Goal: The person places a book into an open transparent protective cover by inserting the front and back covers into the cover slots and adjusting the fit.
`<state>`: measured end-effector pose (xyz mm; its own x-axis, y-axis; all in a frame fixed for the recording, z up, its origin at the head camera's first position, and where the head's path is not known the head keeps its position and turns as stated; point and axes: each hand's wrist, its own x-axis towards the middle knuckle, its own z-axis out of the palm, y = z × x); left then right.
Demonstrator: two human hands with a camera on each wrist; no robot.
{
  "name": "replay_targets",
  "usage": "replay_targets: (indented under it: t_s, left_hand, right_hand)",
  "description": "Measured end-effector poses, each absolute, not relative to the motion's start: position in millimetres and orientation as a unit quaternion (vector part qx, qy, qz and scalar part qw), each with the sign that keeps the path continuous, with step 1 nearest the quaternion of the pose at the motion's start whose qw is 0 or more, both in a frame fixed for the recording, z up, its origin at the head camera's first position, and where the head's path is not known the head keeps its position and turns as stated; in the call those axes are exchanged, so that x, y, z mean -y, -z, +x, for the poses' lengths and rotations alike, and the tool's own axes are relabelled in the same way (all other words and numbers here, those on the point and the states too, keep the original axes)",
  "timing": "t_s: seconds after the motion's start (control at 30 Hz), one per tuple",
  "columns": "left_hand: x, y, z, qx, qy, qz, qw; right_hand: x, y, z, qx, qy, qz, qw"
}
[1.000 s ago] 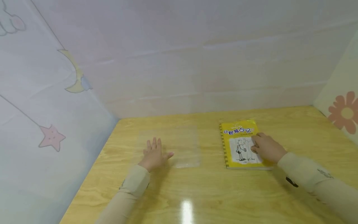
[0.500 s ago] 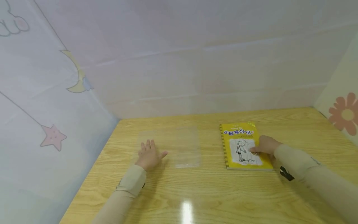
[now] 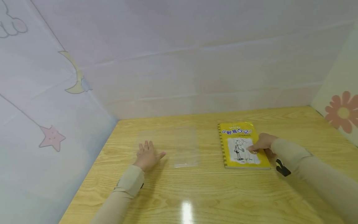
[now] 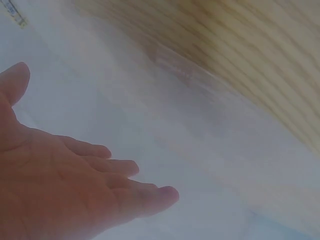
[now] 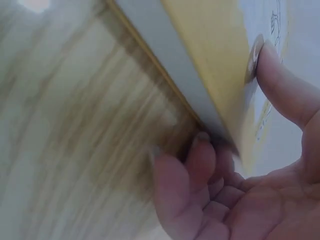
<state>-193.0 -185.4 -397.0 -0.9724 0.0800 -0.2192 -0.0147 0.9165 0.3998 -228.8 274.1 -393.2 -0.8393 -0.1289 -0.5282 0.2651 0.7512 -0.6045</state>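
A yellow paperback book with a cartoon figure on its cover lies flat on the right part of the table. My right hand grips its right edge. In the right wrist view the thumb presses on the cover of the book, while curled fingers reach its edge near the tabletop. To the left, a clear plastic sheet, shaped like an opened book cover, lies on the wood. My left hand is over its left part with fingers straight and thumb spread; whether it touches the sheet I cannot tell.
The wooden table ends at a pale cloth backdrop behind. A printed side wall borders the left edge, and another with a flower stands at the right. A light glare shows near the front.
My right hand has shifted from over the cover to the book's right edge, thumb on top. My left hand has drawn slightly left and toward me. The book lies nearly where it was.
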Motion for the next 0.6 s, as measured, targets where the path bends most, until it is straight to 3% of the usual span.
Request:
replay_targets:
  t_s: [0.6]
  left_hand:
    - [165.3,393.8,-190.4,-0.952,-0.282,0.056,0.105]
  right_hand:
    - [-285.0,408.9,-214.6,-0.818,0.517,0.077,0.240]
